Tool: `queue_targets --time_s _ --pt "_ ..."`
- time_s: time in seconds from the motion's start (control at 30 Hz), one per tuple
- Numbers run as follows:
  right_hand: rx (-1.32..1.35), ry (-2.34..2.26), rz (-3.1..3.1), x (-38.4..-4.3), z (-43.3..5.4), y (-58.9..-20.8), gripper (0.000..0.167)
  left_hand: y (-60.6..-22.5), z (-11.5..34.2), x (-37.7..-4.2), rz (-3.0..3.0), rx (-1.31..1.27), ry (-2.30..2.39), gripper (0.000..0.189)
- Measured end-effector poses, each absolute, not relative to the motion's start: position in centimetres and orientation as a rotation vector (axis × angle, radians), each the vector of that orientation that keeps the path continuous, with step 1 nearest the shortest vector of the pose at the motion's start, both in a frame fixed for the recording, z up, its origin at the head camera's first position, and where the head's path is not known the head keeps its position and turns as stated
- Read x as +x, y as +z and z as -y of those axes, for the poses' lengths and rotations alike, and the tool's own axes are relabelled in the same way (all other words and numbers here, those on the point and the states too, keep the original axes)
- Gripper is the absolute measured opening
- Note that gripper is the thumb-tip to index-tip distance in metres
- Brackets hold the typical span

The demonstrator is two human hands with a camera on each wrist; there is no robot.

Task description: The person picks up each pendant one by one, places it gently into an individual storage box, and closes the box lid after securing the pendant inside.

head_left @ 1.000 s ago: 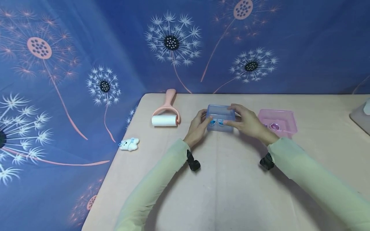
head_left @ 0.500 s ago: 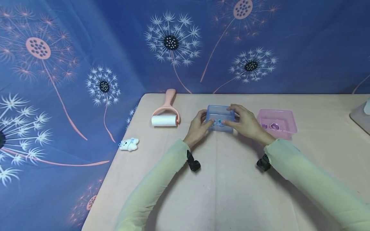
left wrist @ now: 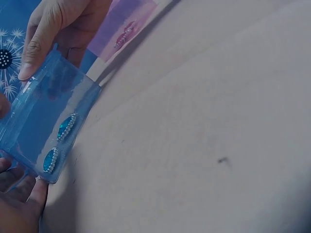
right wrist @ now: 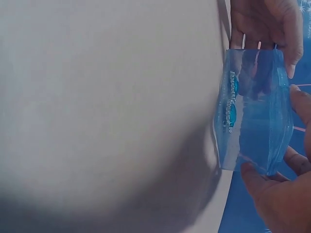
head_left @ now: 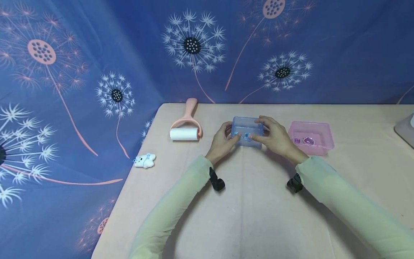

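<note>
A clear blue plastic box (head_left: 247, 123) is held by its two sides between my hands over the table, and its lid looks closed. My left hand (head_left: 222, 143) grips the left side, thumb at the front. On the opposite side my right hand (head_left: 279, 139) holds the box with fingers at the back corner and thumb at the front. Through the blue wall, two blue gem ornaments (left wrist: 66, 127) edged with small clear stones show near the bottom. In the right wrist view, the box (right wrist: 260, 131) stands between both hands, and the same gem ornaments (right wrist: 232, 115) are visible.
To the right stands a clear pink box (head_left: 323, 133) with pink gem ornaments (head_left: 308, 140) inside. A pink-handled lint roller (head_left: 184, 134) lies at the back left. Near the left edge is a small white bear figure (head_left: 145, 161). A grey-white object (head_left: 405, 128) is cut off at right.
The right wrist has shifted slightly left, showing more of the pink box. The blue box has tilted a little, and the ornaments appear slightly moved inside it. Both hands keep their hold.
</note>
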State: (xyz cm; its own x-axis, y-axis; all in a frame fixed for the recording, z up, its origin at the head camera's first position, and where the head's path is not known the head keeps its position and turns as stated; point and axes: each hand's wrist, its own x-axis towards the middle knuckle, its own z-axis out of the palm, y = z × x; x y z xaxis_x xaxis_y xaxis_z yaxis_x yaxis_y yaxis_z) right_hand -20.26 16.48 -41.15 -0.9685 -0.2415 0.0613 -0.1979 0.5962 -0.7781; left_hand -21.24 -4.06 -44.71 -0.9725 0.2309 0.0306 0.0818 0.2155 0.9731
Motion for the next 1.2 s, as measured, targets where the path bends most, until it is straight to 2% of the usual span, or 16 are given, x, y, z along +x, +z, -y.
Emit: queue_targets --time_s 0.87,1.03,1.2 --pt "-0.365 -1.393 -2.745 -20.0 -16.7 -41.6 0.06 -44.8 3.9 -21.2 -2.306 0.309 1.86 0.061" --pt "-0.366 -1.382 -2.753 -20.1 -16.9 -41.6 0.06 -43.2 3.8 -20.6 -2.285 0.328 1.847 0.061" --pt "-0.38 -1.343 -2.781 -20.1 -17.1 -41.5 0.06 -43.7 3.6 -20.8 -2.315 0.318 1.845 0.06"
